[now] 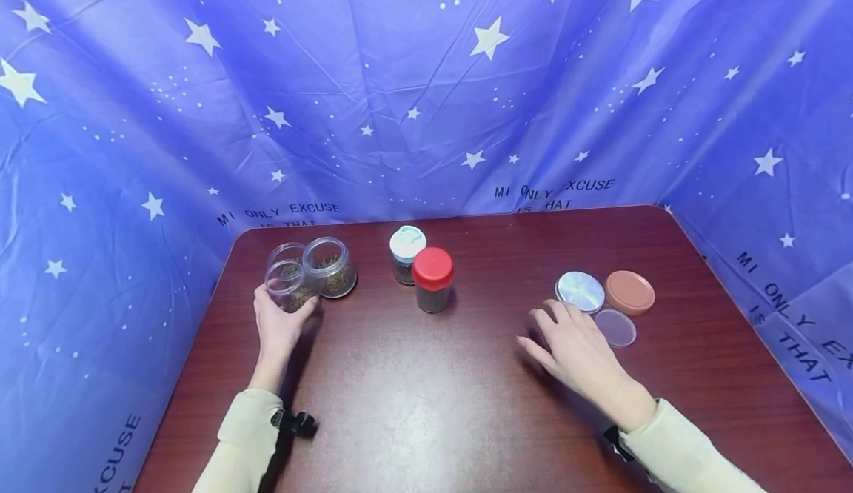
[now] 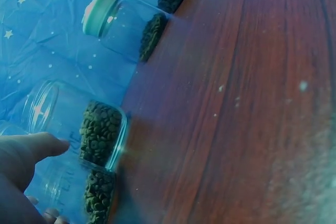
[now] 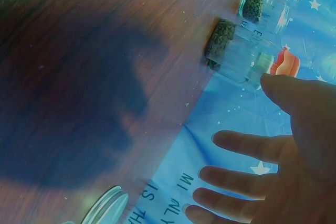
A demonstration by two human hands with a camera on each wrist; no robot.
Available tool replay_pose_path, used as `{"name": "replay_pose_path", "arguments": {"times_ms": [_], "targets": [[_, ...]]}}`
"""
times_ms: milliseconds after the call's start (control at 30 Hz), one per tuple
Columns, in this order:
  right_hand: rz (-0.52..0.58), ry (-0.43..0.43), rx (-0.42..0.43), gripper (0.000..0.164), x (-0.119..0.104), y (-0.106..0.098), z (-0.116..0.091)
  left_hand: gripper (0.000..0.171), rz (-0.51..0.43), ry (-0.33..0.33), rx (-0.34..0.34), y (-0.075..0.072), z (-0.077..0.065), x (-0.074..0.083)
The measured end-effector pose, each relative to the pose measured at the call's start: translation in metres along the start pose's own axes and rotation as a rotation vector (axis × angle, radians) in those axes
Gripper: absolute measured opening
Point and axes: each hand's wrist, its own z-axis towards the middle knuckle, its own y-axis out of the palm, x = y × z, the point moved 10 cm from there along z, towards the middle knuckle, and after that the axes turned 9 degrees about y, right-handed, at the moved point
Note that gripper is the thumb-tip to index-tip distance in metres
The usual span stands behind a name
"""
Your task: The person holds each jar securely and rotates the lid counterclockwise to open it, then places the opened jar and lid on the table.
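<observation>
At the left, my left hand (image 1: 276,330) holds a clear open jar (image 1: 286,277), thumb on its right side and fingers on its left. Another open jar (image 1: 331,271) stands just right of it, and a third open jar (image 1: 283,250) is partly hidden behind. Brown pellets (image 2: 101,134) fill the lower part of a jar in the left wrist view. My right hand (image 1: 583,349) is empty, its fingers spread above the table. Nearest to it are a silver lid (image 1: 580,291) and a clear disc-shaped lid (image 1: 617,329), with an orange-brown lid (image 1: 630,292) beyond.
Mid-table stands a jar with a red lid (image 1: 433,267), pellets inside. Close behind it to the left is a jar with a white-and-green lid (image 1: 407,243). A starred blue curtain (image 1: 413,160) hangs behind the dark wooden table (image 1: 413,397).
</observation>
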Motion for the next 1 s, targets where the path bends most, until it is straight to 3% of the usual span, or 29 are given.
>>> {"name": "replay_pose_path", "arguments": {"times_ms": [167,300,467,567,700,867,1000], "targets": [[-0.009,0.005,0.000,0.040,0.001,0.000,-0.001,0.088,0.003,0.014,0.028,-0.002,-0.004,0.003],[-0.011,0.010,-0.006,0.040,0.000,-0.001,-0.002,0.104,0.029,0.066,0.125,-0.011,-0.010,0.014],[-0.014,0.011,-0.005,0.039,-0.001,-0.002,-0.003,0.093,0.052,0.276,0.305,-0.027,-0.024,0.049],[-0.018,0.010,-0.008,0.039,0.000,0.002,-0.003,0.074,0.053,0.438,0.348,-0.025,-0.037,0.075],[-0.016,0.001,0.001,0.039,-0.004,0.003,-0.003,0.052,0.040,0.593,0.275,-0.008,-0.056,0.106],[-0.008,-0.015,0.028,0.038,-0.012,0.000,-0.002,0.039,0.122,0.724,0.058,0.025,-0.079,0.141],[-0.005,-0.018,0.047,0.040,-0.019,-0.002,0.000,0.044,0.234,0.764,-0.113,0.051,-0.096,0.155]]}}
